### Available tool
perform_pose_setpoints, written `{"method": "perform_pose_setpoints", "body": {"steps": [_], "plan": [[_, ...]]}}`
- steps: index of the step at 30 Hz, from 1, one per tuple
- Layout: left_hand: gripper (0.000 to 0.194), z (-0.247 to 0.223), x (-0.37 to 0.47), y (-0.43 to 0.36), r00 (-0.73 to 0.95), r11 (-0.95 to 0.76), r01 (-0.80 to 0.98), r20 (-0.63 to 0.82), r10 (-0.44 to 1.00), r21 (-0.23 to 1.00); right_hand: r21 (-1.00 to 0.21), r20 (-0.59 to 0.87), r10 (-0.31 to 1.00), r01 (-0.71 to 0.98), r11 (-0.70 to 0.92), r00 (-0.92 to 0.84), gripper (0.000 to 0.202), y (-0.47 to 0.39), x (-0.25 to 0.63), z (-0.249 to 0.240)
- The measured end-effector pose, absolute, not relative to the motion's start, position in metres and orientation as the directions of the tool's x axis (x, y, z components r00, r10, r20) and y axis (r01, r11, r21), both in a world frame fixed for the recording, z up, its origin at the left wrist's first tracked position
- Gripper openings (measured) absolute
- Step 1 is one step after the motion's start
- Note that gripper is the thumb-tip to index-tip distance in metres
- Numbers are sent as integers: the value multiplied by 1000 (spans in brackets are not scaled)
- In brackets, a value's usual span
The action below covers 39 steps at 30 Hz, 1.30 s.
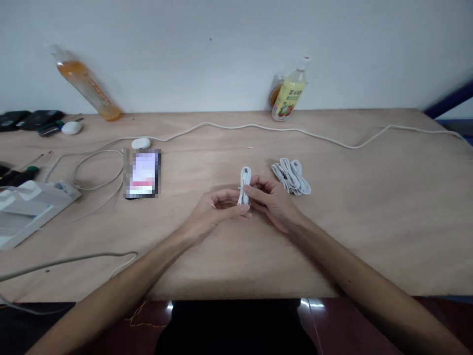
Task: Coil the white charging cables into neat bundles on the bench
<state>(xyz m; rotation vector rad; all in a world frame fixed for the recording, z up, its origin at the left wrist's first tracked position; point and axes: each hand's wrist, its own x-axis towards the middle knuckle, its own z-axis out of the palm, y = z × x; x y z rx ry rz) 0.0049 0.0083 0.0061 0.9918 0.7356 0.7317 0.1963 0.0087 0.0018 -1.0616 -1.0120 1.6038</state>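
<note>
A white cable (245,176), folded into a narrow bundle, stands upright between my two hands over the middle of the table. My left hand (218,209) pinches its lower end between thumb and fingers. Around the bundle's middle, the thumb and fingers of my right hand (271,199) are closed as well. A thin tie seems to cross the bundle near my right thumb. Just beyond my right hand lies a pile of similar bundled white cables (291,176) on the wooden table (369,212).
A long white cord (254,126) runs across the back. At the left are a phone (142,175), white cases (141,143), a white plastic tray (55,199) and screwdrivers (27,172). An orange drink bottle (88,88) and a yellow-labelled bottle (290,93) stand by the wall.
</note>
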Motion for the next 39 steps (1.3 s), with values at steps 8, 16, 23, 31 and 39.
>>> {"method": "perform_pose_setpoints", "body": {"steps": [8, 16, 23, 31, 39], "plan": [[24, 11, 6, 6, 520, 318, -234, -158, 839, 919, -891, -198, 948, -357, -280, -251, 44, 7, 197, 2], [33, 15, 6, 6, 433, 325, -404, -134, 891, 855, -876, -206, 949, -387, -288, -239, 37, 7, 200, 5], [31, 14, 6, 6, 439, 344, -366, -166, 883, 865, -902, -209, 959, -342, -264, -191, 37, 9, 203, 3], [28, 9, 4, 7, 538, 324, -296, -124, 834, 898, -915, -199, 973, -332, -228, -119, 41, 8, 201, 3], [27, 9, 4, 4, 671, 412, -237, -158, 724, 880, -913, -179, 951, -317, -256, -250, 48, 5, 200, 8]]}}
